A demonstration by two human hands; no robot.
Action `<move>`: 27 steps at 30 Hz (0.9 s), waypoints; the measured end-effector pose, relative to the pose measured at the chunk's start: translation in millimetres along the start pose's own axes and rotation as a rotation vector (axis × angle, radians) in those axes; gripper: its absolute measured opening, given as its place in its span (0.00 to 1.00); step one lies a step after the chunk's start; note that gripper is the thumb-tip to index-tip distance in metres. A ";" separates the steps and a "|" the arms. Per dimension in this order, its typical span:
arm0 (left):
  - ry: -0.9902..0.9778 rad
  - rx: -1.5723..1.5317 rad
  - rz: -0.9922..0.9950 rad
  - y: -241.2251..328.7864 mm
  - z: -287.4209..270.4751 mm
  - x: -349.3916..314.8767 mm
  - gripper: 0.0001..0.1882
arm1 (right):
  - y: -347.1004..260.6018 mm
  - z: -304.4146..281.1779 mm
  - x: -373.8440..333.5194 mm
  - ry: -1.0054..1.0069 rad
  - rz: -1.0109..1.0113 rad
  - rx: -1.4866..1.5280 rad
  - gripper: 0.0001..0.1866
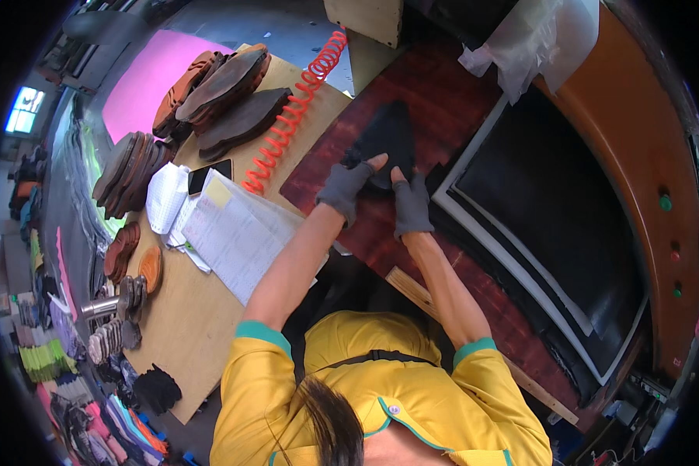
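Note:
On a dark red board [443, 85] lies a black, pointed piece [388, 132] of leather-like sheet; whether it is one layer or a stack, I cannot tell. My left hand [345, 190], in a grey fingerless glove, grips its near left edge with the thumb on top. At its near right edge my right hand [412, 203] holds it the same way, gloved alike, thumb up. The two thumbs stand close together over the near end. Most of my other fingers are hidden by the gloves and the dark piece.
Right of the board lie large black sheets [551, 202] with pale edges, beside an orange-brown machine body [637, 124] with buttons. On the left wooden table [186, 326] are papers [237, 233], a phone [210, 177] and stacked sole-shaped pieces [225, 85]. A red coiled hose [287, 120] hangs between.

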State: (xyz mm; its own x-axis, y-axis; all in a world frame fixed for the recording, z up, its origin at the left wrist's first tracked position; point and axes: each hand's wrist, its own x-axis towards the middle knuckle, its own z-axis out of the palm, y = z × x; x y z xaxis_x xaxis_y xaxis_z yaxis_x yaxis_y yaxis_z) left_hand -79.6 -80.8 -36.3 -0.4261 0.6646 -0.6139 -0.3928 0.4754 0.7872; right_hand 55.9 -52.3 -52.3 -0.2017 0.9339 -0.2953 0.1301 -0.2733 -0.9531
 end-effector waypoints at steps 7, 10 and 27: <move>0.127 -0.169 0.254 -2.7 20.2 -21.1 0.46 | 15.2 -1.5 0.0 -0.039 0.020 0.074 0.38; 0.126 -0.037 0.397 2.7 7.2 -32.7 0.46 | 22.9 4.1 -11.1 -0.148 0.007 0.094 0.40; 0.142 0.810 1.222 -55.7 -82.9 -62.2 0.56 | 8.7 1.2 13.5 -0.294 -0.262 0.075 0.27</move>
State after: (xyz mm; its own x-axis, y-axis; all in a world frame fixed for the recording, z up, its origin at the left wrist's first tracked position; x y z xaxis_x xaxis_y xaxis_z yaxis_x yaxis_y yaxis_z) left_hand -98.8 -196.4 -46.8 -0.2435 0.8435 0.4788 0.7947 -0.1096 0.5971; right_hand 53.1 -42.4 -64.7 -0.4895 0.8712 -0.0373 -0.0318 -0.0606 -0.9977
